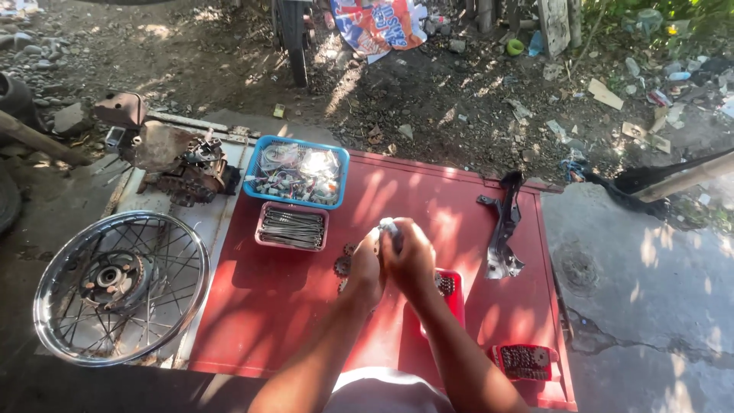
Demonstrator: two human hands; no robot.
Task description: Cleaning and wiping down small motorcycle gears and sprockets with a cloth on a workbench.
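Gripping together over the red worktop (290, 306), left hand (365, 269) and right hand (410, 258) are closed on a small grey part (388, 226), sprocket (343, 266) just beside the left hand, blue basket (297, 173) and pink tray (292, 227) beyond.

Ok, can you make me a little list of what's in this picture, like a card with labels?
place: outdoors, dirt ground with litter
work surface: red panel lying flat
left hand: closed beside the right hand, fingers hidden
right hand: wrapped around a small grey object, kind unclear
under the hands: toothed sprocket
behind the hands: blue basket of small parts, pink tray of metal rods
right of the hands: black bracket
left of panel: spoked wheel, rusty engine part
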